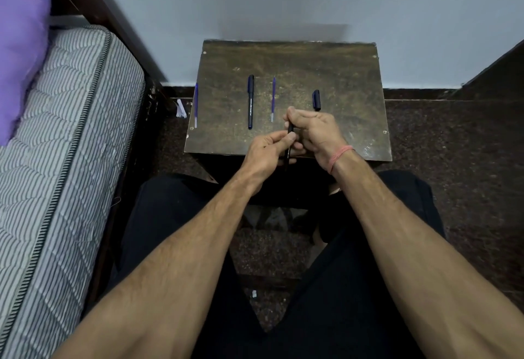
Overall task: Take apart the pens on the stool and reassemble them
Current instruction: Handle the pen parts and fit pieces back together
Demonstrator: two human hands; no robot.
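A dark wooden stool (340,75) stands against the wall in front of me. On it lie a whole dark blue capped pen (250,102), a thin blue refill (273,99), a loose dark cap (316,100), and a second blue refill (196,105) along the left edge. Over the stool's front edge both hands hold a black pen barrel (288,150), which stands nearly upright. My left hand (265,154) pinches its middle. My right hand (314,132) grips its upper end, hiding the tip.
A striped mattress (56,160) with a purple pillow (19,47) lies to the left. A white scrap (181,108) lies on the dark speckled floor (453,146) beside the stool. My knees in dark trousers flank the stool's front.
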